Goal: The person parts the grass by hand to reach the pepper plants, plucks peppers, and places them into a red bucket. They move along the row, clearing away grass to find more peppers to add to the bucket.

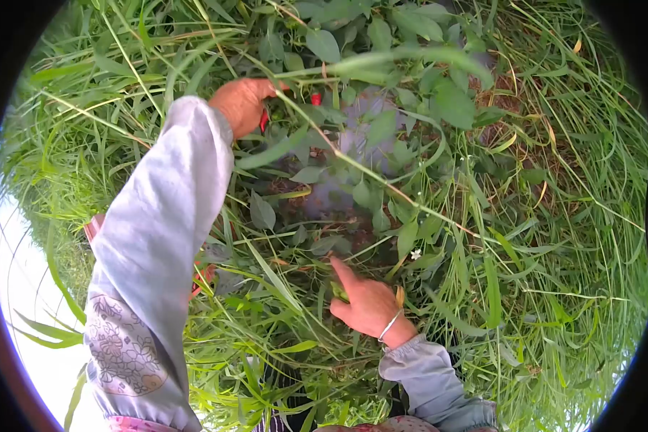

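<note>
My left hand (242, 105) reaches into the leaves at upper left, index finger stretched forward and the other fingers folded under. A red chili pepper (264, 121) sticks out from beneath its palm side. Just beyond the fingertips, another red chili pepper (316, 99) hangs among the leaves of a pepper plant (381, 129). Lower and nearer me, my right hand (367, 304) has its index finger pointing forward and its thumb spread apart. Something green (339, 291) shows between that thumb and finger. Its remaining fingers are hidden underneath.
Tall grass (554, 237) crowds all round the plant. A long stem (381, 180) crosses slantwise in front of it. Greyish sheeting (331, 196) and brown soil show between leaves. A small white flower (415, 254) stands right of centre.
</note>
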`<action>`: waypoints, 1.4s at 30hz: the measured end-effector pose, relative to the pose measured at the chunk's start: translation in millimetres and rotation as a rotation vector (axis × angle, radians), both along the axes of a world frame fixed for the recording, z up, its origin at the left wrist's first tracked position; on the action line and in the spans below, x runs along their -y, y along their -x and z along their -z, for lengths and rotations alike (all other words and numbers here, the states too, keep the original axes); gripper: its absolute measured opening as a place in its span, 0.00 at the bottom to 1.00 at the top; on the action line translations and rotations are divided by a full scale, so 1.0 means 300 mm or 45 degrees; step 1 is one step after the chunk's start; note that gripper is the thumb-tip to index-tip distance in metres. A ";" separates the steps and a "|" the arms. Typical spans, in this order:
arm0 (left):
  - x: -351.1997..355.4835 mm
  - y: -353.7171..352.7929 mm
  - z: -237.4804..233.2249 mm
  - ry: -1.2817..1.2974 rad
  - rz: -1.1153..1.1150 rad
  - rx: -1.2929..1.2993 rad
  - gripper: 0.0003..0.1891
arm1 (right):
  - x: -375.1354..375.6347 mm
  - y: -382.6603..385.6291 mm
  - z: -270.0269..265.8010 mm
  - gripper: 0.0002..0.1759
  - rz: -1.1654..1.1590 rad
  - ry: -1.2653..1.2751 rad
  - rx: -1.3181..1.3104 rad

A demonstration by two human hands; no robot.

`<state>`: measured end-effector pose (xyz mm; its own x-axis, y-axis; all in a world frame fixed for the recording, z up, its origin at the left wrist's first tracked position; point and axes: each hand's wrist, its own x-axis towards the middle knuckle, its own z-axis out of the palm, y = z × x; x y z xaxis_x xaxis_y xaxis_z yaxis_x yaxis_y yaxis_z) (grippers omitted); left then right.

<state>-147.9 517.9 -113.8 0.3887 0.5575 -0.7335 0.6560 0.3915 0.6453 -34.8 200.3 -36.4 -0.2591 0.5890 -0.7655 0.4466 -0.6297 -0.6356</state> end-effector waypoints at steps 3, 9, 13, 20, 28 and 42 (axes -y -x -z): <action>0.029 0.083 0.100 -0.131 0.413 -0.256 0.12 | 0.003 -0.003 0.002 0.42 -0.039 0.051 0.016; 0.238 -0.043 0.017 -0.471 1.440 -0.794 0.25 | -0.009 -0.004 -0.005 0.42 -0.005 0.061 -0.008; 0.360 -0.022 0.208 -0.485 1.532 -0.850 0.26 | -0.021 -0.012 -0.010 0.43 0.011 0.073 -0.022; 0.563 -0.030 0.053 -0.505 0.324 -0.142 0.33 | -0.004 -0.024 -0.006 0.42 0.036 0.063 -0.050; 0.557 -0.073 0.264 -0.451 0.383 -0.259 0.16 | -0.003 -0.021 -0.010 0.41 0.051 0.076 -0.039; 0.673 -0.077 -0.163 -1.246 0.550 -0.194 0.10 | 0.010 -0.119 0.017 0.27 1.578 0.557 -1.067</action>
<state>-124.8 316.2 -65.0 0.6355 0.7654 -0.1015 0.7147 -0.5334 0.4524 0.8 197.3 -41.4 -0.2233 0.5283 -0.8192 -0.8486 -0.5189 -0.1034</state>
